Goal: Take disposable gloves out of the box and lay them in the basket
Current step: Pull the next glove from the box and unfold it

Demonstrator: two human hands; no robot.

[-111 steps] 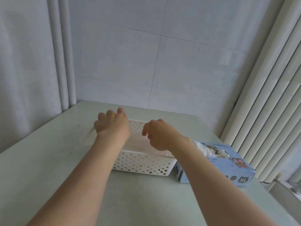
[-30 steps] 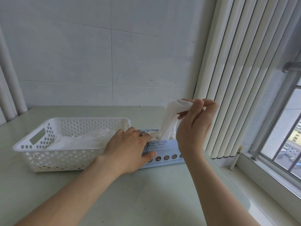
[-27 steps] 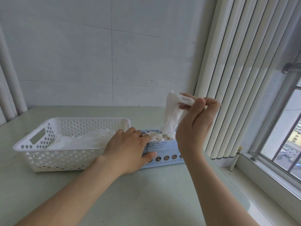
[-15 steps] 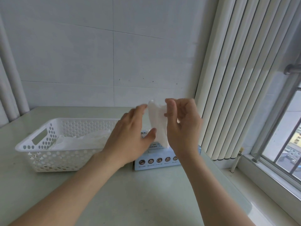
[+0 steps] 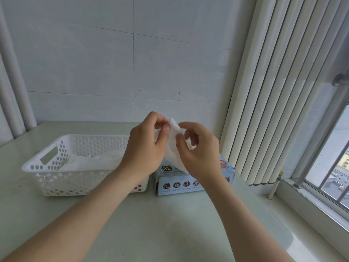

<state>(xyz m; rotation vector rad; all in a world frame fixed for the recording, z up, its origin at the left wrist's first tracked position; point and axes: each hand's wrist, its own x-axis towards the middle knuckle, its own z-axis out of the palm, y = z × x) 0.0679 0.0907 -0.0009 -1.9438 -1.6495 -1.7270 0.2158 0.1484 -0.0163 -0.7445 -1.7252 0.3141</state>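
1. Tabletop, pale green and smooth (image 5: 151,224), fills the near ground, and two bare forearms reach over it from the bottom edge.
2. Two hands meet in the air above its middle. The left hand (image 5: 145,148) has its fingers curled, and its thumb and forefinger pinch the upper edge of one thin white disposable glove (image 5: 172,154). The right hand (image 5: 198,154) pinches the same glove from the other side, thumb in front, with its other fingers loosely curled.
3. That single glove hangs between the hands. Its lower end trails down behind the right wrist, so whether it touches anything below cannot be told.
4. One light blue cardboard box marked XL (image 5: 179,185) lies on the table under the right hand.
5. One white perforated plastic basket with a slot handle (image 5: 37,167) stands just beside the box, on its left. Crumpled white gloves (image 5: 94,161) lie inside, but their number cannot be told.
6. Behind stand a white tiled wall (image 5: 94,63), white vertical slats (image 5: 264,91) and one window (image 5: 336,167).
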